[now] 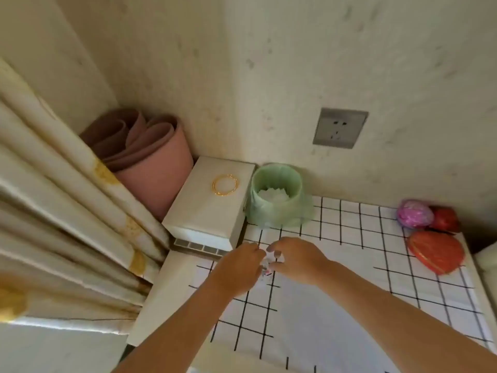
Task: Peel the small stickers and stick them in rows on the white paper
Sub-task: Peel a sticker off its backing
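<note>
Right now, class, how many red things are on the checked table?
2. A heart-shaped tin lies at the right edge. A rounder red thing sits farther back, partly hidden by the pink ball beside it. Others may lie out of view.

The bin (278, 195) is pale mint green, lined in the same green, with white scraps inside. Left of the bin, a white box (207, 208) carries gold bangles (224, 185). Farther left of the bin are a dusty pink rolled mat (150, 168) and a cream curtain (67, 211) with golden-yellow blotches. Up and right of the bin, a grey socket plate (339, 129) sits on the cream, speckled wall (269, 63). In front of the bin, the table's cloth (349, 224) is white with a black grid, and the white paper (309, 332) on it is plain. The sticker sheet (266, 270), also in front of the bin, looks whitish with pink flecks, blurred. Right of the bin are a pink-purple ball (414, 214) and a red-orange heart tin (435, 251).
</note>
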The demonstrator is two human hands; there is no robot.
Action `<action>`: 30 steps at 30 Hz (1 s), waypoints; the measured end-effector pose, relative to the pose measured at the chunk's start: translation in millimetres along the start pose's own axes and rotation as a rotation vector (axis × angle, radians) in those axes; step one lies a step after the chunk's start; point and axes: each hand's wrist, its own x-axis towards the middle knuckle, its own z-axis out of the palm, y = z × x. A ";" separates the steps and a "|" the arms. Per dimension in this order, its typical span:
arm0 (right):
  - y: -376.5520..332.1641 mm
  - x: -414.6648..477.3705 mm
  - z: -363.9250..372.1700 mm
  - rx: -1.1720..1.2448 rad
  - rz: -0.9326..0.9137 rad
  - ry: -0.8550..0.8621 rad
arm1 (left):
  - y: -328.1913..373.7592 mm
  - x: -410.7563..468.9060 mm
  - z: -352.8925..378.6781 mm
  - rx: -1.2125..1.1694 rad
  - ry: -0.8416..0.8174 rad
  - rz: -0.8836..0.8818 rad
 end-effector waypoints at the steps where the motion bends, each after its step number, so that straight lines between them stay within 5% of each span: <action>1: 1.9 4.4 7.5 -0.003 -0.011 0.005 | 0.1 -0.9 9.4 0.025 0.014 -0.008; 8: 19.6 25.3 48.6 -0.076 -0.146 0.099 | -13.3 -9.3 61.7 0.054 0.332 0.029; 16: 11.8 8.8 63.6 -0.054 -0.125 0.269 | -5.1 -16.0 67.3 -0.053 0.390 -0.119; 22: -10.5 -30.3 55.4 0.217 -0.029 0.338 | 19.5 -35.0 33.0 -0.156 0.370 -0.163; 30: -12.1 -97.9 38.7 0.615 0.037 0.506 | 63.8 -58.0 5.2 -0.713 0.400 -0.215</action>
